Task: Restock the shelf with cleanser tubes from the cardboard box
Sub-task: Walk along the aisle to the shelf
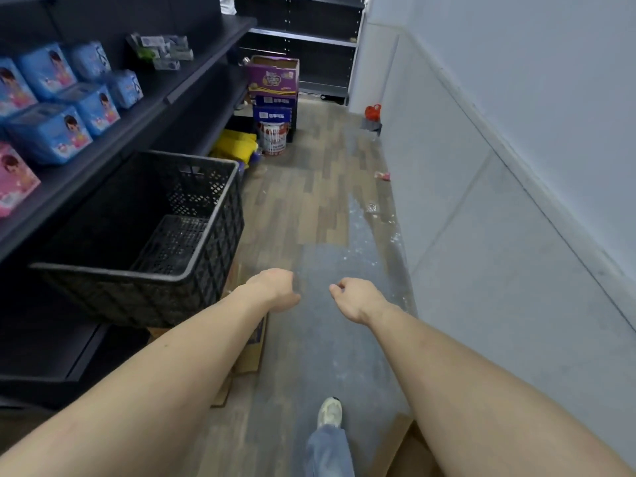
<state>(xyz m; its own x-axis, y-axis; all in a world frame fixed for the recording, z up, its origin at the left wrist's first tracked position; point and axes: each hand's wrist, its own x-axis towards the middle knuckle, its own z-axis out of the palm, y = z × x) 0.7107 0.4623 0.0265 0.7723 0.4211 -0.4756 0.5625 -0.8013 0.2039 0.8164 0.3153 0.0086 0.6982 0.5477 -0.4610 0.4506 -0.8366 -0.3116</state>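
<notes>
My left hand (275,289) and my right hand (358,297) reach out ahead of me over the aisle floor, a little apart. Their fingers are loosely curled and neither holds anything. On the dark shelf (192,84) to the left lies a small heap of white and green cleanser packs (161,51). A purple-printed cardboard box (273,77) with its top open stands on other boxes at the far end of the aisle. A corner of a plain cardboard box (406,452) shows at the bottom edge, beneath my right forearm.
An empty black plastic crate (155,228) sits on flattened cardboard (251,342) beside the shelf. Blue packs (69,98) and a pink pack (13,180) fill the near shelf. A paint bucket (273,137) and yellow bag (237,146) stand farther on. A white wall (499,166) bounds the right.
</notes>
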